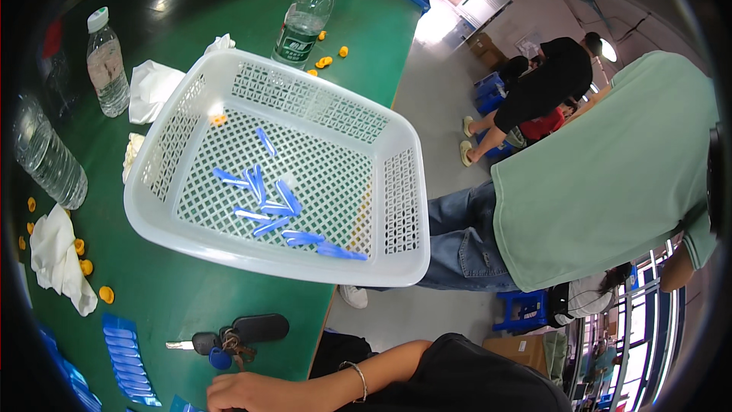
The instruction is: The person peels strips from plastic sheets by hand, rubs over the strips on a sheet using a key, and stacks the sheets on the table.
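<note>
Though cluttered, green table [229,294] (keys [206,343] aboard), grey floor [431,118] beyond.

Glossy key [180,345], seemingly metal.

Black-fobbed metal keys [227,338] lie just beyond the hand [248,393], with slim blue plastic pieces [288,198] farther ahead inside a white rectangular plastic basket [274,265].

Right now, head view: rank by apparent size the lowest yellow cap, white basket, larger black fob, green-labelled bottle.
1. White basket
2. Green-labelled bottle
3. Larger black fob
4. Lowest yellow cap
Apparent size only; nearness to the camera affects it.
</note>
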### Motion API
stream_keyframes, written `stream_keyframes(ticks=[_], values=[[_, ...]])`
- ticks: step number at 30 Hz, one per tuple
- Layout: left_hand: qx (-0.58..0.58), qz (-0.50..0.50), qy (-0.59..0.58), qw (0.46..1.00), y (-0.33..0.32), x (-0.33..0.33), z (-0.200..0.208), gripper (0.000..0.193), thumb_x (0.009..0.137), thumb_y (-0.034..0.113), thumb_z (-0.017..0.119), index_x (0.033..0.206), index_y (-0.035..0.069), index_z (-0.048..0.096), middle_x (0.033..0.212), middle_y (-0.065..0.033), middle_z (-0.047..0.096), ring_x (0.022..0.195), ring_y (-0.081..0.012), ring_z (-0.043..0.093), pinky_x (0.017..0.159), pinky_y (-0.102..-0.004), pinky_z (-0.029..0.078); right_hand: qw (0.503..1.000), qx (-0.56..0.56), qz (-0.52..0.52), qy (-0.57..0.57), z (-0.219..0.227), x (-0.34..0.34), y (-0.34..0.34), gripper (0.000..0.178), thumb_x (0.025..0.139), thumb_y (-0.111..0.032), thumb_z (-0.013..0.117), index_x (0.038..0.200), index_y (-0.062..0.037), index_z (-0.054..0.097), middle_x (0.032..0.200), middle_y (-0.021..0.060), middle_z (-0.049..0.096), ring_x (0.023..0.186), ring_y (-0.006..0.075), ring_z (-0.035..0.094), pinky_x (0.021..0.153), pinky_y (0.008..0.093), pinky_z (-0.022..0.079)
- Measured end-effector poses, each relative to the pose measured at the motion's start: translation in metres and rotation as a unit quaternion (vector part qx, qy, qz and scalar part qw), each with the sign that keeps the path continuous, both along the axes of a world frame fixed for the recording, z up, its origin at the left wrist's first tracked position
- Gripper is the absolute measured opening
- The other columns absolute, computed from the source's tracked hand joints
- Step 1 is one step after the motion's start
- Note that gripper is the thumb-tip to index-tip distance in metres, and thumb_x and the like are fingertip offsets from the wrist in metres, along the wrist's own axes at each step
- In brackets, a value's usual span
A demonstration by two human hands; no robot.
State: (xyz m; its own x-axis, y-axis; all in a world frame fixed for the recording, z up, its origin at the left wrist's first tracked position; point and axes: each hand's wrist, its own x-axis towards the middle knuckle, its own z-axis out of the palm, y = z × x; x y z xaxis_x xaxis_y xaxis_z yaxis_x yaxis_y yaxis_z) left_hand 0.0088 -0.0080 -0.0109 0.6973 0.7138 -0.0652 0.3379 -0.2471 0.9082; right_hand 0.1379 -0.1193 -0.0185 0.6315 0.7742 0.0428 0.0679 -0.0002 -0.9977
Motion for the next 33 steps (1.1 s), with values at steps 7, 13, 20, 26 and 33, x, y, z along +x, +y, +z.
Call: stream_keyframes(ticks=[7, 13, 20, 26, 33], values=[[-0.014, -0.021, 0.008, 1.0, 0.009, 0.007, 0.005, 0.023, 0.095, 0.009, 0.06, 0.083, -0.01, 0.058, 0.079, -0.015, 0.066, 0.068, -0.0154, 0.058, 0.065, -0.0291, 0.05, 0.999, 0.048, -0.004, 0.011, 0.004, 0.01, 0.004, 0.021, 0.084, -0.017, 0.066, 0.086, 0.0037, 0.062, 0.091, 0.0181, 0.063, 0.084, 0.0349, 0.06, 0.073, 0.0397, 0.048], [-0.067, -0.001, -0.004, 0.998, 0.01, 0.007, 0.003, 0.021, 0.093, 0.009, 0.061, 0.082, -0.009, 0.058, 0.078, -0.0134, 0.066, 0.068, -0.0154, 0.059, 0.064, -0.027, 0.049, 0.998, 0.043, -0.028, -0.03, 0.003, 0.011, 0.006, 0.021, 0.083, -0.017, 0.068, 0.084, 0.0031, 0.062, 0.09, 0.0156, 0.063, 0.085, 0.0327, 0.061, 0.074, 0.0389, 0.047], [-0.072, 0.034, -0.044, 0.996, 0.004, 0.01, 0.009, 0.017, 0.092, 0.007, 0.063, 0.082, -0.006, 0.057, 0.079, -0.0133, 0.065, 0.068, -0.0163, 0.058, 0.064, -0.0274, 0.05, 0.997, 0.062, -0.031, -0.023, 0.0, 0.002, 0.009, 0.021, 0.082, -0.018, 0.07, 0.084, 0.002, 0.063, 0.091, 0.0143, 0.063, 0.089, 0.0305, 0.06, 0.077, 0.0375, 0.047], [0.108, 0.107, -0.022, 0.988, 0.023, -0.007, 0.0, 0.016, 0.086, 0.007, 0.07, 0.082, -0.006, 0.062, 0.08, -0.0158, 0.067, 0.067, -0.0175, 0.058, 0.065, -0.0303, 0.05, 0.997, 0.072, -0.024, 0.035, 0.015, 0.006, 0.006, 0.027, 0.083, -0.017, 0.07, 0.101, 0.0014, 0.063, 0.097, 0.013, 0.063, 0.088, 0.0299, 0.061, 0.078, 0.0382, 0.048], [0.335, -0.123, 0.16, 0.92, 0.009, -0.01, 0.008, 0.023, 0.081, 0.01, 0.075, 0.095, -0.006, 0.066, 0.091, -0.0229, 0.067, 0.082, -0.0357, 0.065, 0.078, -0.041, 0.052, 0.956, 0.065, -0.146, -0.247, -0.008, 0.019, -0.01, 0.02, 0.084, -0.006, 0.062, 0.103, -0.0008, 0.056, 0.103, 0.0102, 0.054, 0.093, 0.0269, 0.053, 0.077, 0.0374, 0.043]])
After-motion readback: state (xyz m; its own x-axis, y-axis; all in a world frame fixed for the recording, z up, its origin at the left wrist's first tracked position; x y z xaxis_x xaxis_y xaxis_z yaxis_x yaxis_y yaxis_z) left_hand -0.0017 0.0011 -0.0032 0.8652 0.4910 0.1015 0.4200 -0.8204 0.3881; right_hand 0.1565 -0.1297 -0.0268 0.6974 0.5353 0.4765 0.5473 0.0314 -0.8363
